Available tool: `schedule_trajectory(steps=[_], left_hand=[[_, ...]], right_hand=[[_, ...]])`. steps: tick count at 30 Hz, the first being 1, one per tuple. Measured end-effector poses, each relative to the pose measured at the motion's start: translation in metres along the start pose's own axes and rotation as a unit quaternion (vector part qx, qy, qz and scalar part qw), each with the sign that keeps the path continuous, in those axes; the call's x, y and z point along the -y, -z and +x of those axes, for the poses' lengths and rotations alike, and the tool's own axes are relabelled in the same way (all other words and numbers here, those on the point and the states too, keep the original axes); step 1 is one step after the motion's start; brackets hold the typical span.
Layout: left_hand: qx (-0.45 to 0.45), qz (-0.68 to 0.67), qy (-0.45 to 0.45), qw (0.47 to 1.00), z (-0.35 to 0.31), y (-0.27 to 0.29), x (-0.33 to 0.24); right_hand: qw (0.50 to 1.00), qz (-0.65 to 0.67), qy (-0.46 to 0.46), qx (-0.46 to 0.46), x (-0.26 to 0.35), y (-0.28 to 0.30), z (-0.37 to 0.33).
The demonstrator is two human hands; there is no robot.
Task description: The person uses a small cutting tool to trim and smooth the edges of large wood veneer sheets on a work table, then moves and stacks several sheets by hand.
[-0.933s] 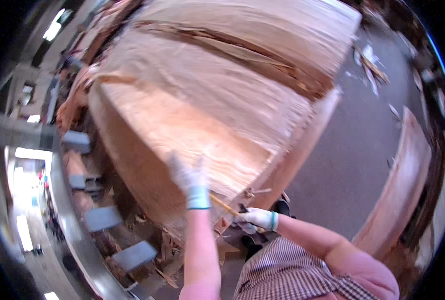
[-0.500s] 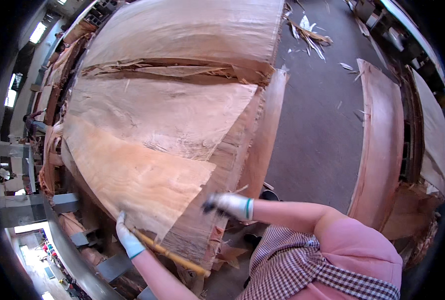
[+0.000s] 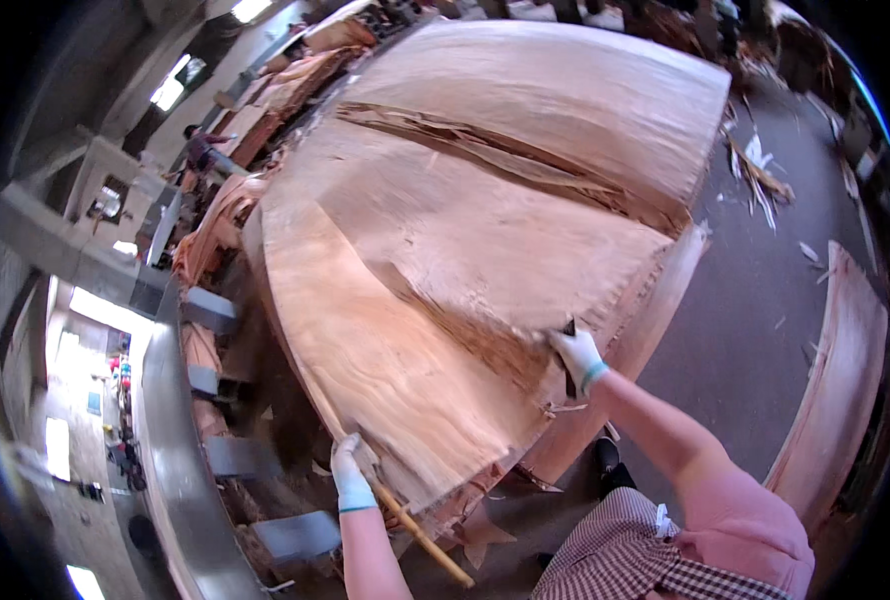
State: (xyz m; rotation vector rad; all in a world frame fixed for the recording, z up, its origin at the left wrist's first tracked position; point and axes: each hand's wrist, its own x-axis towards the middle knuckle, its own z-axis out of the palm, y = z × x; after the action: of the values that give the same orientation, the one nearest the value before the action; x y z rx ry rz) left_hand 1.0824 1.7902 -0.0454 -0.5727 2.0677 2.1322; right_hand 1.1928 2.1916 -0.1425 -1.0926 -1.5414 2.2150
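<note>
In a white glove, my left hand (image 3: 353, 472) is closed at the near left corner of a pale wood veneer sheet (image 3: 385, 360). A yellowish wooden stick (image 3: 427, 545) sticks out from it toward the lower right. My right hand (image 3: 577, 358), also gloved, grips a dark thin tool (image 3: 570, 382) at the veneer's right side; its exact kind is hard to make out. Beside that hand a ragged, brownish strip runs along the upper edge of the sheet. Under it lies a broad stack of veneer (image 3: 495, 240).
A torn gap (image 3: 485, 150) crosses the stack farther back. Splintered scraps (image 3: 760, 180) lie on the grey floor to the right, near a long veneer panel (image 3: 830, 370). Grey blocks (image 3: 295, 535) and a metal rail (image 3: 180, 450) stand at the left. Another person (image 3: 205, 150) is far left.
My right hand has moved forward and right with the dark tool, up to the sheet's edge. The view has shifted, and the pale sheet now reaches farther toward the stack's near right side.
</note>
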Motion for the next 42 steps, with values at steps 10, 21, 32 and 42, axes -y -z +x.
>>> schedule_trajectory(steps=[10,21,32,42], left_hand=[[0.006,-0.071,-0.04,0.997,-0.177,0.302,-0.012],[-0.039,-0.177,-0.102,0.978,-0.306,0.602,-0.028],[-0.056,-0.247,-0.159,0.954,-0.291,0.793,-0.048],[-0.051,-0.29,-0.091,0.951,-0.235,0.916,-0.042]], right_hand=[[0.98,-0.016,0.098,0.17,-0.012,-0.094,-0.391],[0.904,0.09,0.258,0.33,-0.064,-0.278,-0.659],[0.651,0.077,0.22,0.723,-0.155,-0.53,-0.791],[0.567,-0.059,0.325,0.755,-0.235,-0.67,-0.853]])
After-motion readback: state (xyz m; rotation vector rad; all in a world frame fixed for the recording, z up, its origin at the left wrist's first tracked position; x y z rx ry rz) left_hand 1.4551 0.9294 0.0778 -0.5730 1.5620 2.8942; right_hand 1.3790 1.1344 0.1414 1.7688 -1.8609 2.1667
